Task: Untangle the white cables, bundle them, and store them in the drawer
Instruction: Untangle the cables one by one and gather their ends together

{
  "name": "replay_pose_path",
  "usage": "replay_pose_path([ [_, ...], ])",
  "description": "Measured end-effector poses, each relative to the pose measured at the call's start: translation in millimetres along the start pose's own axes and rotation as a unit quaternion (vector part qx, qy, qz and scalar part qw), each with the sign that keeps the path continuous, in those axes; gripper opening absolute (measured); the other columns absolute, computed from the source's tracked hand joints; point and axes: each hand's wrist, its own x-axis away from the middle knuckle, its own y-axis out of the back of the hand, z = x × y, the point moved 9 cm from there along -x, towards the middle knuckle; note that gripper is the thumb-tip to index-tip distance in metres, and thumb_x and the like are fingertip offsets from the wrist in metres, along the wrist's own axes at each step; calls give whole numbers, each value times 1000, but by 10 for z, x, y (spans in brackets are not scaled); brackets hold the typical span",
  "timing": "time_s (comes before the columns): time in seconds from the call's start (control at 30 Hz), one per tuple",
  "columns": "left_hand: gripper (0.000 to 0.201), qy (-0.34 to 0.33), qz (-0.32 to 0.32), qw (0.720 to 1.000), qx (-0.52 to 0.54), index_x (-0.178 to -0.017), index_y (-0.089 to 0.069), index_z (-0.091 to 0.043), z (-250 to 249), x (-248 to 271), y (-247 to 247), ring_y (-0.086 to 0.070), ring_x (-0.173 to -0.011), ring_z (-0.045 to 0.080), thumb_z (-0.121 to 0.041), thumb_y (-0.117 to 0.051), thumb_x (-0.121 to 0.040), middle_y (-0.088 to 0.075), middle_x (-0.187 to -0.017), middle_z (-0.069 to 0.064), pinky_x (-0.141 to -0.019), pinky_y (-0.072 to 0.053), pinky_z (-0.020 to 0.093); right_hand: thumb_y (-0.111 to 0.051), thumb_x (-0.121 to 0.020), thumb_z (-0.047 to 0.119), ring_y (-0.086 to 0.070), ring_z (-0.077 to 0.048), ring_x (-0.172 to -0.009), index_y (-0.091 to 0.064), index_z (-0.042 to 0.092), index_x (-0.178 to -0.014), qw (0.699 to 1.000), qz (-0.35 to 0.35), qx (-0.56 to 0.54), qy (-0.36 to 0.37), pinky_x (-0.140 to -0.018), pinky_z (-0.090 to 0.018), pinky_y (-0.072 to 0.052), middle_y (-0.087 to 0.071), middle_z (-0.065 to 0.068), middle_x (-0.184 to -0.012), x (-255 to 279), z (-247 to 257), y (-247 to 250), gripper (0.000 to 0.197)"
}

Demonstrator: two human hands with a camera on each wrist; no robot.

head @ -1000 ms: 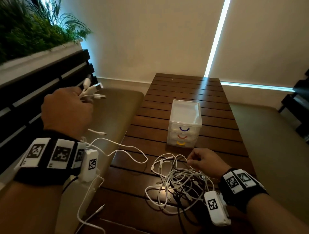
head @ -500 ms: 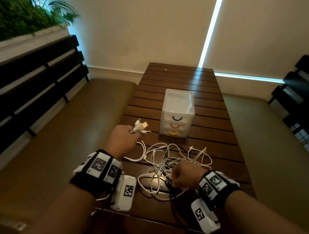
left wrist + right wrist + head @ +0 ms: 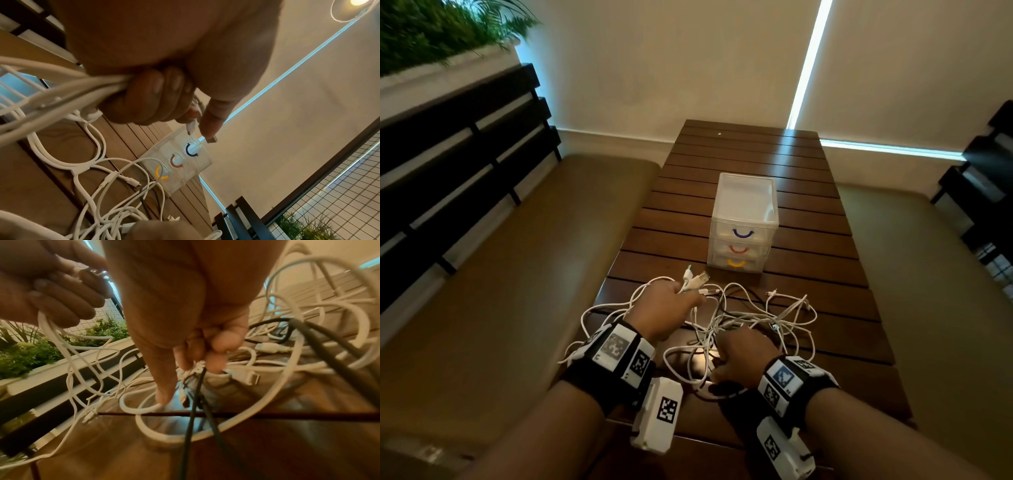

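A tangle of white cables (image 3: 753, 322) lies on the wooden table (image 3: 808, 260) in front of a small clear drawer unit (image 3: 743, 222) with blue, red and yellow handles, all drawers closed. My left hand (image 3: 671, 308) grips a bunch of white cable ends (image 3: 61, 91); their plugs (image 3: 695, 279) stick out past the fingers towards the drawer unit (image 3: 176, 162). My right hand (image 3: 743, 356) sits on the near side of the tangle and pinches cable ends (image 3: 193, 369), white mixed with a black cable (image 3: 193, 410).
Padded benches (image 3: 524, 274) flank the table on both sides. A dark slatted backrest (image 3: 448, 154) and a planter with green plants (image 3: 431, 31) stand at the left. Black cables run from the wrist cameras across the table's near edge.
My left hand has come down from high on the left to the table, bringing the gripped cable ends close to the drawer unit. The right hand has drawn back to the pile's near side.
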Motion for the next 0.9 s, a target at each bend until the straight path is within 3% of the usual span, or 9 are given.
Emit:
replay_pose_path([
  [0.07,26,-1,9,1000,-3,-91,-68,-1,1,8,-27,-31,-28,5,-27,-67,-85,-39,-45,-7,-36,-24,17,-71,-78,33,-61,-27,-99,-56,18,-101,1000,28,-3,-1,-78,-37,-51,-62,-5,-108,-10,41,-116,32],
  [0.17,28,-1,17,1000,3,-95,-67,0,30,14,-38,-29,-27,3,-27,-68,-85,-36,-38,-11,-34,-23,16,-58,-87,22,-62,-31,-99,-58,13,-104,1000,8,-19,-15,-73,-34,-48,-63,-10,-109,-25,26,-145,19],
  [0.37,28,-22,-8,1000,5,-95,-69,-4,43,-19,72,-33,-34,7,-29,-69,-84,-44,-55,-1,-39,-27,20,-54,-90,35,-62,-31,-101,-60,10,-107,999,-6,-29,-30,-69,-30,-41,-63,-11,-112,-26,62,-139,30],
  [0.53,18,-29,-8,999,9,-92,-69,-8,47,-21,107,-30,-30,4,-25,-68,-87,-40,-43,-8,-37,-26,21,-56,-87,22,-63,-30,-92,-64,8,-91,992,-46,-116,-13,-68,-28,-40,-66,-13,-98,37,52,196,17],
  [0.6,11,-31,-10,999,4,-87,-69,-13,49,-20,122,-29,-30,4,-24,-67,-87,-37,-36,-10,-35,-25,20,-59,-87,19,-61,-23,-84,-64,14,-85,982,-96,-161,-30,-67,-26,-41,-66,-7,-88,83,-229,536,7],
  [0.7,9,-35,-18,999,-7,-86,-69,-17,50,-43,121,-31,-35,6,-26,-68,-86,-41,-45,-6,-35,-26,20,-61,-84,13,-64,-19,-71,-64,18,-73,957,-138,-233,-107,-66,-30,-54,-66,-1,-76,170,-853,883,13],
  [0.77,14,-33,-13,999,6,-90,-69,-12,61,-72,67,-31,-34,7,-25,-68,-86,-41,-48,-4,-37,-26,21,-59,-83,7,-67,-24,-68,-67,11,-72,944,-119,-266,-156,-66,-35,-58,-70,-10,-74,213,-1162,885,14],
  [0.9,19,-31,4,999,-14,-89,-68,-10,80,-110,-57,-34,-36,7,-28,-69,-85,-45,-55,-1,-38,-28,22,-61,-77,0,-71,-24,-68,-72,-1,-83,955,38,-226,-189,-70,-37,-61,-74,-17,-82,223,-1261,540,13],
])
